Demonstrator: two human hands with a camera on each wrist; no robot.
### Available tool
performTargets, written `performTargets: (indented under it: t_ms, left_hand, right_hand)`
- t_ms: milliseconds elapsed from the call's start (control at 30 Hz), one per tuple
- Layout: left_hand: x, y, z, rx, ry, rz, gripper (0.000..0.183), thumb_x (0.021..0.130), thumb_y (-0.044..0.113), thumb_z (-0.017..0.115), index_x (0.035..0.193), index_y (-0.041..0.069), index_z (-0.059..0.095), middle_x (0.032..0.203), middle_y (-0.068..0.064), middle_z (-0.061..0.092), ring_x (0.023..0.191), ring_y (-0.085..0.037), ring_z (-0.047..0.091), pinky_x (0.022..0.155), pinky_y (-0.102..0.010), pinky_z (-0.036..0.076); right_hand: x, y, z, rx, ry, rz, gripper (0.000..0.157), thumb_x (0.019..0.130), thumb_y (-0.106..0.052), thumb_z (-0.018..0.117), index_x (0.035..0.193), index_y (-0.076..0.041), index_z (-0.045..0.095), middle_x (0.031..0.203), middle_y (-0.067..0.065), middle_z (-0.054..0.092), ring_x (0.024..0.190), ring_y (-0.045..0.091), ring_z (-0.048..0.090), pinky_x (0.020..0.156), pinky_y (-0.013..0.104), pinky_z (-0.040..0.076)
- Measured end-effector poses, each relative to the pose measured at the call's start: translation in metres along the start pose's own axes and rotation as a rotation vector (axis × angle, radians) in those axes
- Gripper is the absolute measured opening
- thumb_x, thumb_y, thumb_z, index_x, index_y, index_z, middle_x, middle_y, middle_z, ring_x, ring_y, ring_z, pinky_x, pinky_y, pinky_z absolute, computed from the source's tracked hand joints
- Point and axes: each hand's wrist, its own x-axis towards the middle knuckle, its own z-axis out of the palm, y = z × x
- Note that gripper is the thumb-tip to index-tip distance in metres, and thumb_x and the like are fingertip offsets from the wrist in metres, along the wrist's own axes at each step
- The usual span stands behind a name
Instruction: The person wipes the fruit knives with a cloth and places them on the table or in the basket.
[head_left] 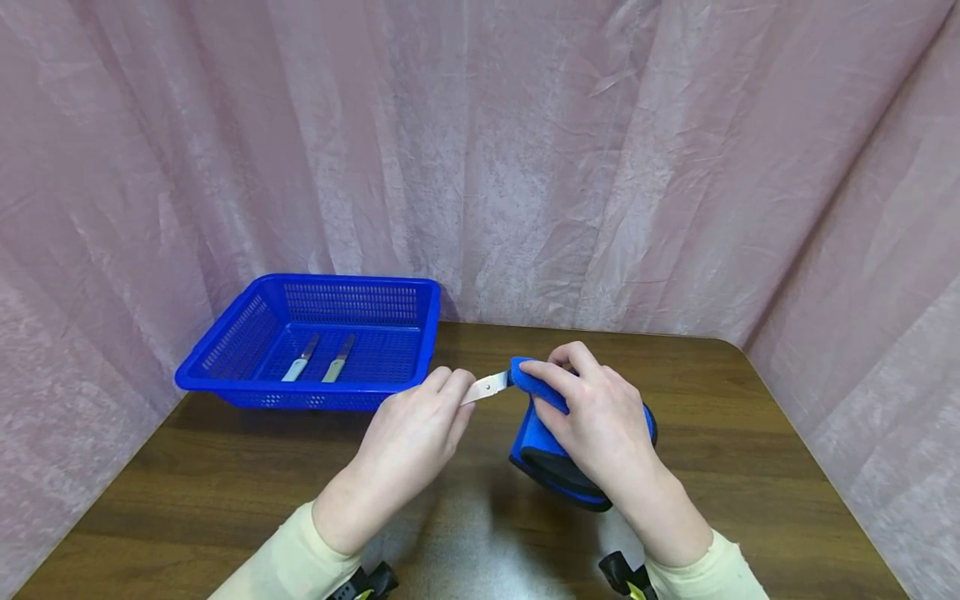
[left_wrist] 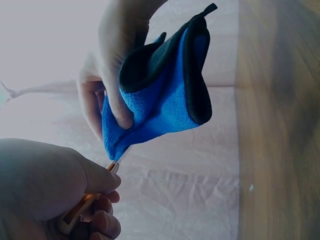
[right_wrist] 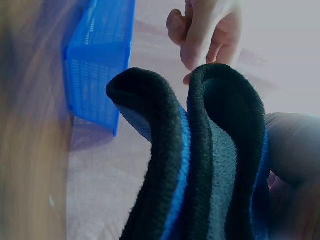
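My left hand (head_left: pixel 416 429) grips the pale handle of a small knife (head_left: pixel 487 387), its fingers curled round it. The handle's end also shows below the thumb in the left wrist view. My right hand (head_left: pixel 603 417) pinches a blue cloth with black edging (head_left: pixel 536 435) over the knife's blade, so most of the blade is hidden. Loose folds of the cloth (left_wrist: pixel 165 110) hang beneath the right hand, above the table. In the right wrist view, the dark-edged folds (right_wrist: pixel 200 150) cover much of the work.
A blue plastic basket (head_left: pixel 300 387) stands at the back left of the wooden table (head_left: pixel 720 433). Inside lie two small knives, one with a whitish handle (head_left: pixel 295 369) and one with a pale green handle (head_left: pixel 333 370). Pink curtains (head_left: pixel 510 167) hang behind and at the sides.
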Motion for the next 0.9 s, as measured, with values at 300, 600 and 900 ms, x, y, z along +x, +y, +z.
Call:
performTargets:
  t_ms: [300,600,900]
  left_hand:
    - [0.001,0.000,-0.001,-0.011,-0.008,-0.017,0.022,0.098,0.011,0.085,0.106,0.008,0.065,0.083,0.001,0.054,0.057,-0.014,0.048,0.046,-0.031,0.042]
    - [0.001,0.000,-0.002,-0.008,-0.009,-0.026,0.020,0.099,0.011,0.083,0.106,0.009,0.065,0.084,0.001,0.056,0.058,-0.015,0.051,0.047,-0.033,0.045]
    - [0.000,-0.002,-0.001,-0.007,-0.004,-0.023,0.020,0.098,0.011,0.083,0.107,0.009,0.065,0.085,0.000,0.058,0.060,-0.018,0.055,0.047,-0.037,0.047]
  right_hand:
    - [0.002,0.009,-0.004,-0.003,-0.021,0.064,0.044,0.085,-0.010,0.096,0.126,-0.022,0.085,0.116,0.003,0.067,0.074,0.025,0.066,0.062,0.044,0.056]
    - [0.002,0.016,-0.006,-0.016,-0.022,0.104,0.044,0.086,-0.010,0.094,0.127,-0.023,0.084,0.116,0.003,0.066,0.076,0.023,0.066,0.061,0.043,0.054]
    - [0.002,0.022,-0.007,-0.026,-0.013,0.128,0.041,0.088,-0.008,0.092,0.126,-0.022,0.084,0.115,0.003,0.066,0.077,0.024,0.067,0.061,0.044,0.054]
